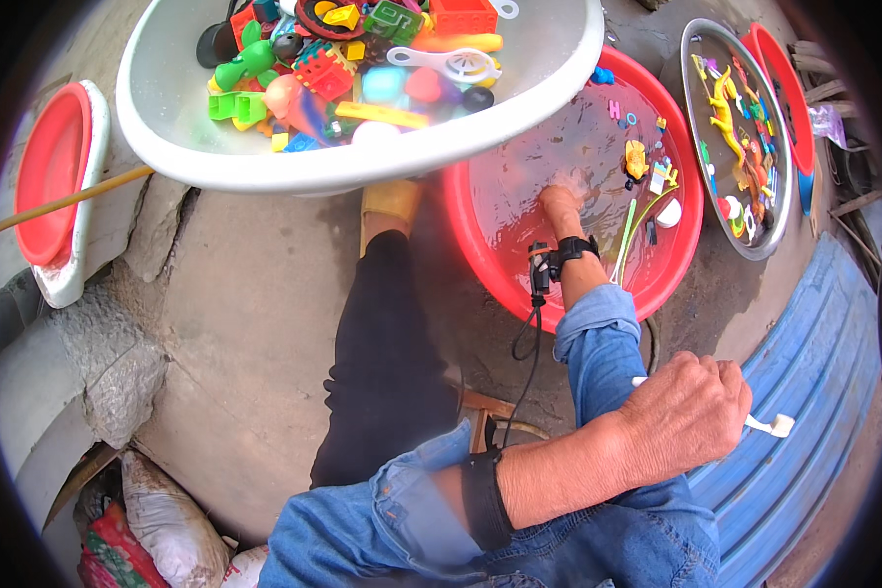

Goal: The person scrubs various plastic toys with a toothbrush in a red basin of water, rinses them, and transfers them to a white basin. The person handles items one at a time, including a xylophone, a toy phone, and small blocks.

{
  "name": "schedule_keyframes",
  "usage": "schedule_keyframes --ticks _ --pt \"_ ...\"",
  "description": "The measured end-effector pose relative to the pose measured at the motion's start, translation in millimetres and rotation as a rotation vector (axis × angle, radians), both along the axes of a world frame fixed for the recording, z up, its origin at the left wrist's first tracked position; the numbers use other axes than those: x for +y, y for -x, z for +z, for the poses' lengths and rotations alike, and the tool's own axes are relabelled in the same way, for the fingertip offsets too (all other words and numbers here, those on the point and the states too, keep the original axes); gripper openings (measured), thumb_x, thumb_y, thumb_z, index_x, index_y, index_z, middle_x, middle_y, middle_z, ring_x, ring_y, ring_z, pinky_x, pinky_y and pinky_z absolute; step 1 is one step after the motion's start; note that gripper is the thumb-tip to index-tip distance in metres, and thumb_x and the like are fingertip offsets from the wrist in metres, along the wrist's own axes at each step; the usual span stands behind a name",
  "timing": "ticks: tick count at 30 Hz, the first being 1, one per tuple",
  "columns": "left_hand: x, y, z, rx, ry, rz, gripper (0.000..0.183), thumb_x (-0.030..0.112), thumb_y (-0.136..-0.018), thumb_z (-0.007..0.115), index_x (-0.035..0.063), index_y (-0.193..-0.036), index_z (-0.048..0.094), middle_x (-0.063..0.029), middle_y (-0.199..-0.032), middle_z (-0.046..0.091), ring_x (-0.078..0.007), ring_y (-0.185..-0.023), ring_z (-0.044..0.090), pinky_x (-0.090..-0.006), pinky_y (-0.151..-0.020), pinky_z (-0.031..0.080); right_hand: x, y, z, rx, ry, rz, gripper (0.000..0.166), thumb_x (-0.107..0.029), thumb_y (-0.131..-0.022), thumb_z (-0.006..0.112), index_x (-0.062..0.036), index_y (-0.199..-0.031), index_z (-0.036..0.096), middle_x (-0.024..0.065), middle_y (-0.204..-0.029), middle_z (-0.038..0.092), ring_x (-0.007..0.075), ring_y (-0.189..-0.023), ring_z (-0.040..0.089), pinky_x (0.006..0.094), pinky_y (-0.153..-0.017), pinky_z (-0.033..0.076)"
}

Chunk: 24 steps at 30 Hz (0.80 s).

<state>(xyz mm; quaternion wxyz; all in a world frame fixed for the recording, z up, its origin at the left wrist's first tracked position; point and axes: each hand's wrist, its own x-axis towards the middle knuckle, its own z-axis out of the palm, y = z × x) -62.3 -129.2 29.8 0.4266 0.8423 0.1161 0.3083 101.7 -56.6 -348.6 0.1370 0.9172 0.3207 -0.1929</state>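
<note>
My left hand [691,411] is closed around a white toothbrush [764,424]; its bristled head sticks out to the right of the fist. The left forearm crosses over my right sleeve. My right hand [564,200] reaches into the cloudy water of a red plastic basin [478,257], and the water hides its fingers. In that basin, to the right of the hand, lie an orange toy figure [635,159], a white round cap [669,213], a pink letter H [614,109] and thin green and white strips.
A white tub [279,173] heaped with colourful plastic toys stands at the top. Right of the red basin is a metal tray [761,250] with wet toys, beside a red basket [797,110]. Blue slatted boards [801,382] lie at lower right. Broken concrete [121,360] and sacks are at left.
</note>
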Motion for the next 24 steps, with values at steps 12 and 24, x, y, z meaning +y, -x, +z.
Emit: schedule_keyframes --ticks 12,24 --pt "0.6 2.5 1.5 0.014 0.001 -0.013 0.012 0.009 -0.073 0.062 -0.0016 -0.076 0.058 -0.0074 -0.067 0.050 -0.0194 -0.060 0.058 -0.0323 -0.050 0.044 -32.6 3.4 -6.9 0.073 0.151 0.178 0.042 -0.029 -0.079 0.072 -0.0148 -0.118 0.066 0.0151 -0.128 0.062 0.0335 -0.120 0.058 0.0393 -0.095 0.051" --pt "2.9 2.2 -1.0 -0.009 -0.007 -0.003 0.013 0.007 -0.071 0.063 -0.0035 -0.079 0.060 -0.0084 -0.067 0.053 -0.0203 -0.060 0.062 -0.0320 -0.050 0.047 -36.2 9.3 42.4 0.356 -0.419 -0.170 0.029 -0.027 -0.074 0.077 -0.0006 -0.086 0.075 0.0200 -0.082 0.072 0.0318 -0.082 0.071 0.0380 -0.077 0.055"
